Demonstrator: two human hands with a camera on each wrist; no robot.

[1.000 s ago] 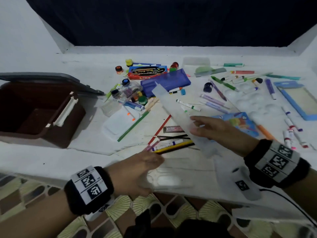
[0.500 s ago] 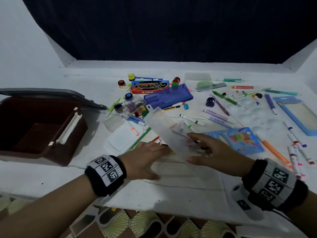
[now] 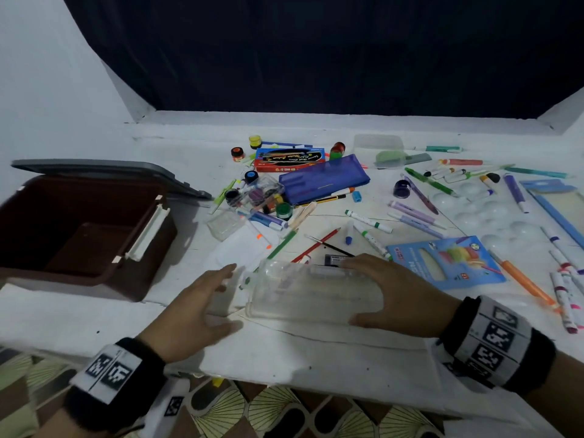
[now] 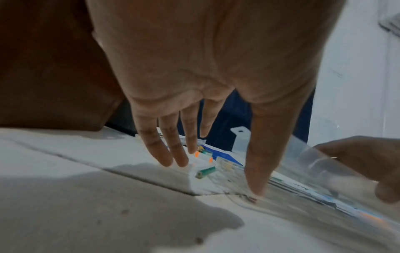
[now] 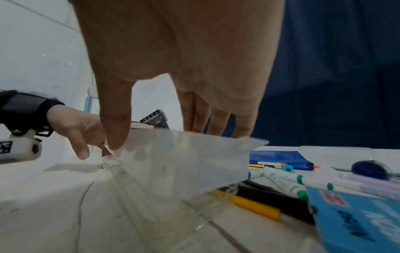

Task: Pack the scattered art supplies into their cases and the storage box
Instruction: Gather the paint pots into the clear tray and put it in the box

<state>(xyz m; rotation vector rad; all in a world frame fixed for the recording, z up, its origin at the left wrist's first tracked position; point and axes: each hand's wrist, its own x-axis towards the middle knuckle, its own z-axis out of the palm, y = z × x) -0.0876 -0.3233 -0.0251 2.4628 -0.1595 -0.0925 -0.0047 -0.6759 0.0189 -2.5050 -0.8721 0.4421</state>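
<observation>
Right hand [image 3: 398, 295] is clamped, thumb and fingers, on the clear plastic case [image 3: 313, 292] at the table's [image 3: 284, 352] near edge; left hand [image 3: 196, 305] is held with fingers spread at the case's left end, contact unclear.

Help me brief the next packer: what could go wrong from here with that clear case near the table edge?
The clear plastic case is held only by the right hand at one end, thumb and fingers across its width; the left hand is open beside it. A loose grip could let it tip. It lies over loose pencils, so pressing down may rock it or roll them. It sits near the table's front edge and might slide off.
</observation>
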